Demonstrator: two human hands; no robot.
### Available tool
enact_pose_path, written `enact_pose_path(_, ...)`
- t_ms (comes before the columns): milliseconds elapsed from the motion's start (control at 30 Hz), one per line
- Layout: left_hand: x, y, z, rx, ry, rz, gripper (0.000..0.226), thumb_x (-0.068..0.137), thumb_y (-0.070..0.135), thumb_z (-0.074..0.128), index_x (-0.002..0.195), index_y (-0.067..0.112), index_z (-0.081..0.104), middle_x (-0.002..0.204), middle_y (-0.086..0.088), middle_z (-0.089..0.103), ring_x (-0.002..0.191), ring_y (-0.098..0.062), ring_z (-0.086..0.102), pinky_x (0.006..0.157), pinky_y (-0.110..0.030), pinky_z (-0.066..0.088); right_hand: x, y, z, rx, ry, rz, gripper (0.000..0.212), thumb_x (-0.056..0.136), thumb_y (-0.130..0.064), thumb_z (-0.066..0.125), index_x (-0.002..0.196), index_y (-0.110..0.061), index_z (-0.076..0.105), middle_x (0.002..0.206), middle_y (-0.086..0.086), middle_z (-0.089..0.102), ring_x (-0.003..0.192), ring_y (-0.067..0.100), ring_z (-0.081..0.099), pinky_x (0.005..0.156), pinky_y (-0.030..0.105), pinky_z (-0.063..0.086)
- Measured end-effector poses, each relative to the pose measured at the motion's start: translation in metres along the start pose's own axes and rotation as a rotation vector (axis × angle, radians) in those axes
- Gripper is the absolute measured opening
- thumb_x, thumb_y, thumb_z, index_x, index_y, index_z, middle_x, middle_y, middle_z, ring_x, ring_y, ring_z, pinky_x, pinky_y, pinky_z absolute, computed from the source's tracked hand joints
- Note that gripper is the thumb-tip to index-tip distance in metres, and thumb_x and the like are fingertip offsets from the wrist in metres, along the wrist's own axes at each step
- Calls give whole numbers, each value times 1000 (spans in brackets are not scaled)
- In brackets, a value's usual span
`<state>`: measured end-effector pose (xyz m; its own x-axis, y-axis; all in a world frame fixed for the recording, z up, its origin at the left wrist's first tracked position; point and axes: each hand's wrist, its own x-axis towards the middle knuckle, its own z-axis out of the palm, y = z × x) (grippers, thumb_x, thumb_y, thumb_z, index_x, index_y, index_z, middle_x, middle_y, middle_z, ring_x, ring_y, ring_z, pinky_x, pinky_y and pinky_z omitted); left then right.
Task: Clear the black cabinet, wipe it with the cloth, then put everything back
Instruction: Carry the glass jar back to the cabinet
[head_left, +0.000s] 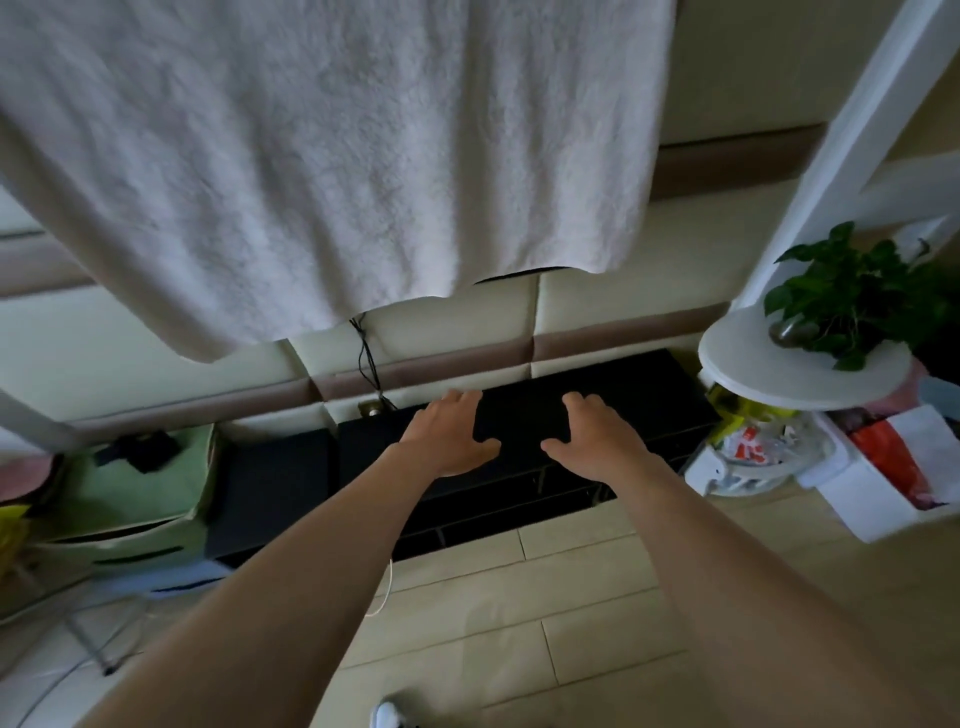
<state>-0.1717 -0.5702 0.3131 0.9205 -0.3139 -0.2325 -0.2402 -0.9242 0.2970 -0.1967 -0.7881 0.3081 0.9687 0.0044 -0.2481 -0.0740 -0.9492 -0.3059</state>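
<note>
The low black cabinet stands against the padded wall, its top bare where I can see it. My left hand and my right hand both reach out over the cabinet's top, palms down, fingers spread, holding nothing. A large white towel-like cloth hangs from above and fills the upper part of the view, well above my hands. A small round metal object sits at the cabinet's back left edge beside a black cable.
A green fabric box with a black item on it stands left of the cabinet. On the right, a white round shelf bears a potted plant, with plastic bags and a white carton below. Pale floor tiles lie in front.
</note>
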Motion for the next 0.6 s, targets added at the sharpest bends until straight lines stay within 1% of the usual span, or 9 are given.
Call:
enact_pose_path(133,-18,-51,-11,-4,46,-22,79,89,54,64,152,18,31,147,-8,44,132,-29,45,107,-44,43,7,-55,10,-34,2,-50,70,92,-52,63,145,-15,36,136,11,47,120,30,52,94,46,51)
enact_pose_path(267,-39,-120,-27,-21,78,-35,80,89,53,65,151,16,32,145,-10,44,131,-29,46,105,-44,45,19,-121,25,-41,1,-63,70,92,-51,63,146,-14,36,141,11,46,126,32,50,98,47,49)
enact_pose_path(400,-66,-207,-49,-32,106,-83,79,87,53,65,150,18,34,143,-9,46,129,-30,47,103,-44,46,31,-207,49,-61,-8,-117,63,91,-51,64,136,-14,41,135,9,49,117,29,54,94,48,51)
enact_pose_path(500,-91,-274,-66,-52,121,-145,79,88,51,65,151,17,33,146,-9,44,133,-30,45,104,-43,45,40,-278,69,-83,-27,-189,68,92,-50,63,143,-13,37,142,10,45,126,29,50,98,47,49)
enact_pose_path(600,-118,-337,-77,-66,134,-215,77,87,52,64,149,17,34,145,-9,45,132,-31,46,103,-44,45,48,-345,88,-93,-34,-261,67,92,-49,64,143,-15,38,137,8,47,125,29,51,95,42,49)
